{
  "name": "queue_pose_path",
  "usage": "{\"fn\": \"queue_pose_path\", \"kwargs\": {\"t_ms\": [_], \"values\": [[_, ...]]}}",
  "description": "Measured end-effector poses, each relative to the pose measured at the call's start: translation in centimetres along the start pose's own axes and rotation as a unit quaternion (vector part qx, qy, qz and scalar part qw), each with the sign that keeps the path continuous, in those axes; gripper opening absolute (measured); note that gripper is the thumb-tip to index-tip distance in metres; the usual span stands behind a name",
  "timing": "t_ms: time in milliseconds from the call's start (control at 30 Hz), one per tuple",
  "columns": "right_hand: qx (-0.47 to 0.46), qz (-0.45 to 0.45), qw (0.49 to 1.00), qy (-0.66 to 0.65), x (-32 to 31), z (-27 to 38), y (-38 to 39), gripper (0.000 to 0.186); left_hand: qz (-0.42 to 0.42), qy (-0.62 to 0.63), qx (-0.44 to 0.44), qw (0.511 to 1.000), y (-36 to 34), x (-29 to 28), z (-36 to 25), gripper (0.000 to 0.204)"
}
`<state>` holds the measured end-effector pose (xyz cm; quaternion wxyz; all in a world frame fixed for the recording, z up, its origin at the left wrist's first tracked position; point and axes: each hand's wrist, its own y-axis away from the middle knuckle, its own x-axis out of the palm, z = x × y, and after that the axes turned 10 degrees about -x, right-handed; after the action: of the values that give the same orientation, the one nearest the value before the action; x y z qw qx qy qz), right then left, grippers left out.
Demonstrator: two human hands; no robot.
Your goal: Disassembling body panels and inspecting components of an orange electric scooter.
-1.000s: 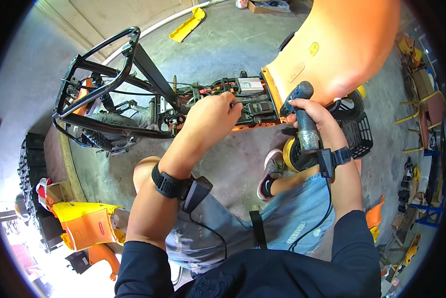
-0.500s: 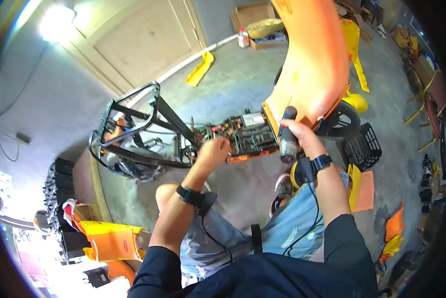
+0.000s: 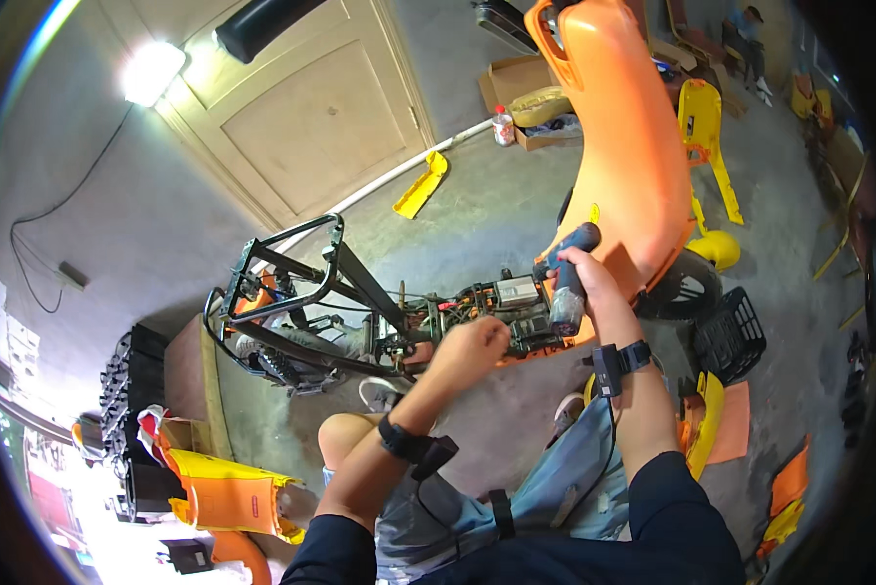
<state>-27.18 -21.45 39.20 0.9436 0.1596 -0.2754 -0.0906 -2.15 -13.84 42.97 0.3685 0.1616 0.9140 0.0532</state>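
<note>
right hand (image 3: 582, 276): fingers wrapped around cordless drill (image 3: 566, 283), long axis near vertical
left hand (image 3: 472, 349): fingers curled on scooter frame (image 3: 360, 312) wiring, just left of drill tip, nearer

The grey concrete floor (image 3: 516, 210) carries a stripped scooter with a black metal frame (image 3: 330, 302). Beyond the scooter lies a curved yellow plastic panel (image 3: 420, 183), and farther back an open cardboard box (image 3: 516, 83). To the scooter's right stands a black plastic crate (image 3: 735, 336), with a flat orange sheet (image 3: 735, 424) just beside it.
</note>
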Motion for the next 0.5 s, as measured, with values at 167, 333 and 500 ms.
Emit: {"fn": "queue_pose_path", "kwargs": {"t_ms": [167,333,500], "values": [[0.024,-0.060,0.998,-0.015,-0.3,0.5,-3.6,0.025,0.013,-0.185,0.073,0.980,-2.3,1.0,0.9,0.029],[0.025,-0.055,0.995,0.082,0.8,0.6,-6.7,0.030,-0.041,-0.161,0.140,0.976,-3.4,1.1,0.1,0.023],[0.019,-0.094,0.991,0.091,2.3,-0.5,-11.3,0.028,0.001,-0.159,0.125,0.979,-4.5,0.8,0.9,0.019]]}}
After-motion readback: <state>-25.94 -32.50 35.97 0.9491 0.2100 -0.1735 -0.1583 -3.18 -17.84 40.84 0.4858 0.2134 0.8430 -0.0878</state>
